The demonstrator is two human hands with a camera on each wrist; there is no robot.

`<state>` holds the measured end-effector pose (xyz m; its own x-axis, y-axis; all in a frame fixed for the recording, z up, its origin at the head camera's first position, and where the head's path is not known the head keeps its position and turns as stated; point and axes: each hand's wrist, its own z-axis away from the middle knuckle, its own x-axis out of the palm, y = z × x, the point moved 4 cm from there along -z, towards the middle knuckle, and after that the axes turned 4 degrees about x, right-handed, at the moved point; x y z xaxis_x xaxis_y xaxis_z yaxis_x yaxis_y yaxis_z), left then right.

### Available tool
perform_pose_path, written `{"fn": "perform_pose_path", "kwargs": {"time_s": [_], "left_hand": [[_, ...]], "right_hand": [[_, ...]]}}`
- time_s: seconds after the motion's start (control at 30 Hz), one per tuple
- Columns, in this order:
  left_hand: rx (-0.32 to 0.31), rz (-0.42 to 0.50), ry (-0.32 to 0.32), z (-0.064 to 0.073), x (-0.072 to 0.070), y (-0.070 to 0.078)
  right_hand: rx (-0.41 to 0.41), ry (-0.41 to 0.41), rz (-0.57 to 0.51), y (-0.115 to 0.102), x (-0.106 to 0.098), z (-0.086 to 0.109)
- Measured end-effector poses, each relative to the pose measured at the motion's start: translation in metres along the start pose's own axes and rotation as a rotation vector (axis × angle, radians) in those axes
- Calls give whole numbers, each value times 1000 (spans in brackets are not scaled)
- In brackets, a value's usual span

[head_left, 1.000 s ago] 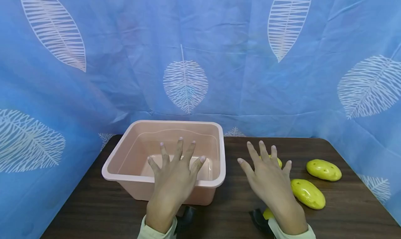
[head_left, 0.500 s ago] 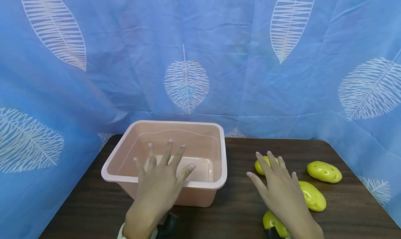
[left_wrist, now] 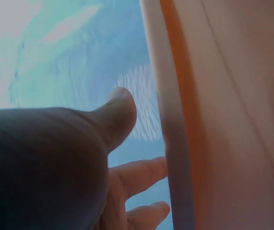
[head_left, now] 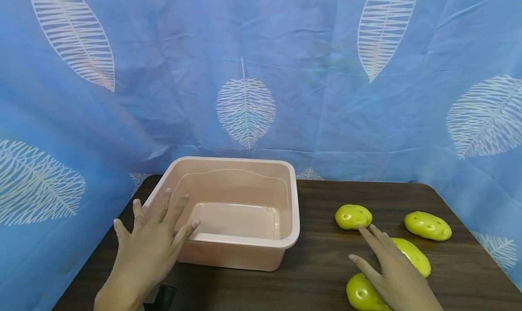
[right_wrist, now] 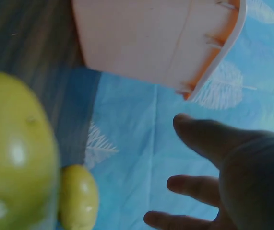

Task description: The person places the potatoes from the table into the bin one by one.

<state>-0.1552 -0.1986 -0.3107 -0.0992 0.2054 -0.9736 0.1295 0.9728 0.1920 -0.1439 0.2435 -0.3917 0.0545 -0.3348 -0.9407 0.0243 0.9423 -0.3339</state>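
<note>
Fingers (head_left: 176, 211) of left hand (head_left: 142, 252) lying straight and spread, crossing near-left corner of pink tub (head_left: 240, 256); I'm seeing too little to tell contact. Right hand (head_left: 395, 270) showing extended fingers, thumb apart, overlapping two nearer of four yellow potatoes (head_left: 416, 256) in my head view. Potatoes resting right of tub on dark surface (head_left: 318, 265); blue cloth (head_left: 302, 107) hanging behind.

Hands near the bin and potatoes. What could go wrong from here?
1. Rolling: the potatoes look rounded and glossy; a low sweep of the right hand could send one rolling.
2. Bad grasp: in the head view the right hand partly hides the nearest potato, so finger placement there might be off.
3. Bump: the left hand is close to the bin's rim; a careless move could shove the bin.
</note>
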Motion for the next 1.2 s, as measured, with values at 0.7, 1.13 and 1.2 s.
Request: {"fn": "perform_pose_path", "kwargs": {"time_s": [0.7,1.13,1.2], "left_hand": [[192,481,-30,-9,12,-97],[405,926,175,-10,39,-113],[404,1010,182,-10,41,-115]], "right_hand": [[-369,27,-278,61,43,10],[-488,-56,-375,82,70,10],[-493,-65,-397,84,73,10]]}}
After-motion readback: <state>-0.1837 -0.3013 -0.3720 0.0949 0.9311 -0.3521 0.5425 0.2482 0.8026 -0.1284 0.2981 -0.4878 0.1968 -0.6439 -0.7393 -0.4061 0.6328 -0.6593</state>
